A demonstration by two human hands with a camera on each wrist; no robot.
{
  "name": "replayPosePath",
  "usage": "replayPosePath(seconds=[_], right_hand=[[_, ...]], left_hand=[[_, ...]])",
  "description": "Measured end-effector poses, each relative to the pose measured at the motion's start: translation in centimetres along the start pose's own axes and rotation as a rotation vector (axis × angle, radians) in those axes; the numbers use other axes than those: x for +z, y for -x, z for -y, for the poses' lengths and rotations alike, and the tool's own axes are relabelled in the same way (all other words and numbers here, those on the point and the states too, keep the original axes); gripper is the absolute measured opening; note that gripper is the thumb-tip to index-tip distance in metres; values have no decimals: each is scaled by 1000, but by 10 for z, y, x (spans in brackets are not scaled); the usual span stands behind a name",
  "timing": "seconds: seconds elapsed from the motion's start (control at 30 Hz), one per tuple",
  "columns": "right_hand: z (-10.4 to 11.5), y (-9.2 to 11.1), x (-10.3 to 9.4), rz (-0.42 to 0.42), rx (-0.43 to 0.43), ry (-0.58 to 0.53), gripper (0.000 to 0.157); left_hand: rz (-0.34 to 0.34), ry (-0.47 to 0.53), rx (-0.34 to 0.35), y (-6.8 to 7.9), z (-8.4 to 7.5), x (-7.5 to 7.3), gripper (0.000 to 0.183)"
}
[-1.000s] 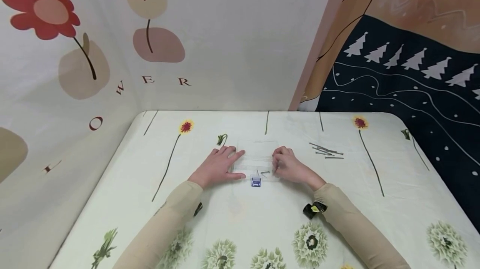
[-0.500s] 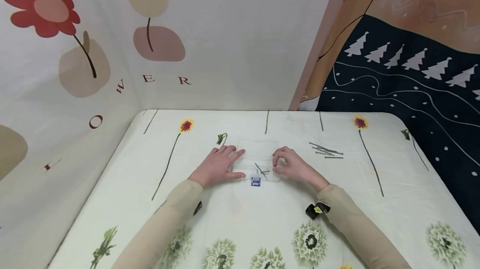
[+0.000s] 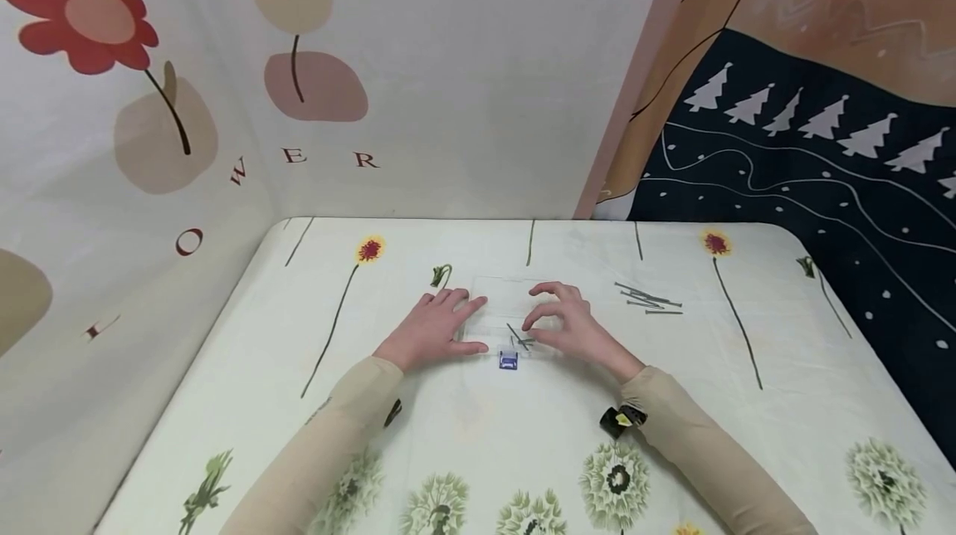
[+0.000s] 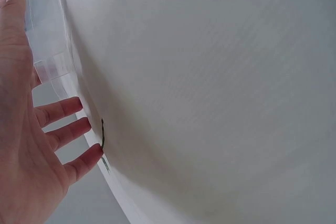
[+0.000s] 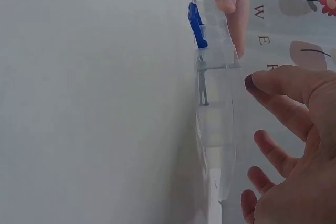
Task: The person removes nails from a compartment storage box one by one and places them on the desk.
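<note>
A clear plastic box (image 3: 499,311) with its lid raised lies on the table, a blue latch (image 3: 509,361) at its front. In its front part several grey nails (image 3: 520,338) lie crossed. My left hand (image 3: 435,332) rests along the left side of the box, fingers and thumb spread straight. Over the right side hovers my right hand (image 3: 569,322), fingers loosely bent, thumb and forefinger apart in the head view. Nothing shows between them. The right wrist view has the nails (image 5: 203,82) through the clear wall, just beyond the thumb and forefinger.
To the right of the box, a small heap of grey nails (image 3: 646,298) lies on the flower-printed tablecloth (image 3: 672,452). Behind the table hangs a printed curtain (image 3: 463,104), with a dark tree-patterned part at the right.
My right hand has gone from a pinch at the box's right side to parted fingers, shifting slightly left over the box. Another nail now shows slanted inside. The left hand has stayed put.
</note>
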State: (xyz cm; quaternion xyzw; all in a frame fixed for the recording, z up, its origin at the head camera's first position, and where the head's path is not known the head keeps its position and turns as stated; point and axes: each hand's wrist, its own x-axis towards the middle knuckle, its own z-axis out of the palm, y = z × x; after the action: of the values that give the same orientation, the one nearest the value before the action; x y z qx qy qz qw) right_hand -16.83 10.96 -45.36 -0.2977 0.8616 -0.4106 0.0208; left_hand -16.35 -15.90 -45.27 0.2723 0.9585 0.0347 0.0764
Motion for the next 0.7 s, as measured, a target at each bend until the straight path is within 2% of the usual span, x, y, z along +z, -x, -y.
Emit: replayPosePath(seconds=[0.23, 0.7], right_hand=[[7, -1, 4, 37, 40, 58, 6], [11, 0, 12, 77, 126, 69, 5]], left_hand=[[7, 9, -6, 0, -1, -1, 86], [11, 2, -9, 1, -1, -2, 86]])
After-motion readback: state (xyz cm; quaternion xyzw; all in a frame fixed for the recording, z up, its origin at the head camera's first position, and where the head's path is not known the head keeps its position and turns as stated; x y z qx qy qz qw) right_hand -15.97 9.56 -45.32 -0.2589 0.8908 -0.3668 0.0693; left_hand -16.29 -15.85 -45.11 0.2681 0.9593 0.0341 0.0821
